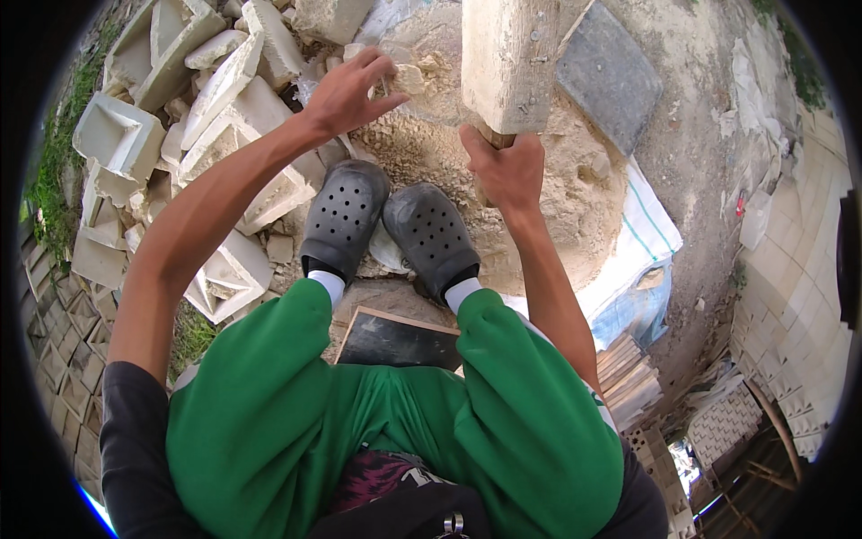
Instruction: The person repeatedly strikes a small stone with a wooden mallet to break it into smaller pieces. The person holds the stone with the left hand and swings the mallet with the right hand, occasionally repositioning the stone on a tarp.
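My right hand [505, 168] grips the short handle of a big wooden mallet [508, 58], whose pale block head stands raised above a sandy heap [422, 144]. My left hand [352, 90] reaches forward with its fingers pinched on a pale broken lump [406, 79] lying on the heap, just left of the mallet head. My two feet in dark perforated clogs [391, 225] rest at the heap's near edge. I sit with green trousers over my knees.
A pile of broken white cast blocks [193, 117] lies to the left. A grey slab [609, 74] rests right of the mallet. A white sack [642, 234] lies under the heap's right side. Stacked pale tiles [795, 296] fill the right. A dark board [395, 340] lies between my legs.
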